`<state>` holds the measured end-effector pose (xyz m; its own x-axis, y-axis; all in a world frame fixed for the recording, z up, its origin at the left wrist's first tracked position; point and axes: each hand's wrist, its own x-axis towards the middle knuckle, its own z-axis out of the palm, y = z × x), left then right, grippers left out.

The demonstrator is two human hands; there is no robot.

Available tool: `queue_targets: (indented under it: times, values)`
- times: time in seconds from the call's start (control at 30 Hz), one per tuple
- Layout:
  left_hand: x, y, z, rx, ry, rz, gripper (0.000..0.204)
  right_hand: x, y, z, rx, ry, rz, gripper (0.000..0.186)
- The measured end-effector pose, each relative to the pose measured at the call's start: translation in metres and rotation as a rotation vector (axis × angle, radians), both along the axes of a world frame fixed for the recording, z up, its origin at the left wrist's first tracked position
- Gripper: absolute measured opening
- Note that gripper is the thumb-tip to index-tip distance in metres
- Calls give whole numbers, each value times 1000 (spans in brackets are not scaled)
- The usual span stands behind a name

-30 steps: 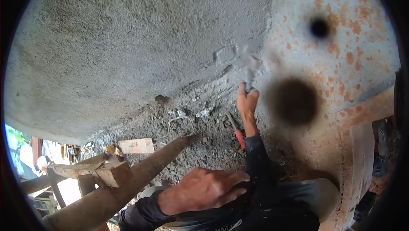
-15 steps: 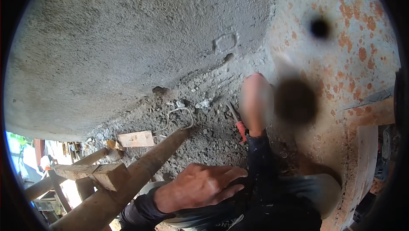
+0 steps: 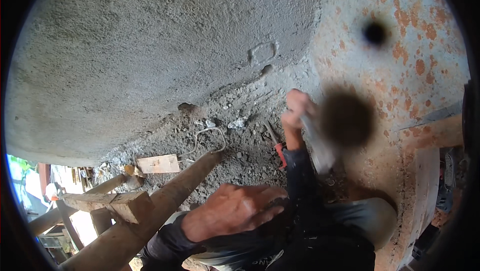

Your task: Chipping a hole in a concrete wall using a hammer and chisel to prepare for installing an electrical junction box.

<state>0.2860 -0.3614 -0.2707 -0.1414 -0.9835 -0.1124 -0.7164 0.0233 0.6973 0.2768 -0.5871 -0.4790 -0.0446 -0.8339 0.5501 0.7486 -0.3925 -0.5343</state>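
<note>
My right hand [image 3: 298, 107] is closed round a long pale-grey tool [image 3: 319, 146], smeared by motion, near the corner where the grey wall meets the stained surface. The tool slants from the fist toward my right knee; its exact kind cannot be made out. Beside that wrist, on the rubble, lies a red-handled tool [image 3: 279, 153] with a narrow grey blade. My left hand [image 3: 236, 211] hovers in front of my lap, fingers bent and apart from the thumb. The gap between them looks dark, and I make out nothing held there.
A rough grey wall [image 3: 150, 46] with a small hole near its foot rises ahead. Loose rubble [image 3: 240, 158] lines its base, with a bent wire loop [image 3: 212, 129] and a wood offcut [image 3: 158, 164]. A round pole [image 3: 165, 191] with nailed wood blocks crosses at left.
My right hand has turned, and the pale-grey tool now swings down beside the forearm. My left hand has stayed almost in place, its fingers shifting slightly.
</note>
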Motion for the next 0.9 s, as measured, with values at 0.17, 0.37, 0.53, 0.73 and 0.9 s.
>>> queue_targets:
  times: [0.17, 0.37, 0.53, 0.73, 0.9]
  values:
    - [0, -2, -3, -19, -11, 20, 29, 21, -7, -49, 264, 1150, -142, 42]
    - [-1, 3, -1, -26, -10, -5, 28, -7, 7, 36, -74, 183, -134, 37]
    - [-2, -3, -10, -20, 70, 2, 27, 7, -19, -64, 352, 1300, -171, 41]
    - [0, 5, 5, 34, 13, 20, 28, -2, -1, 36, -71, 231, -313, 43]
    - [-7, -10, -9, 47, 15, -10, 30, -6, -28, -64, 197, 1246, -170, 33]
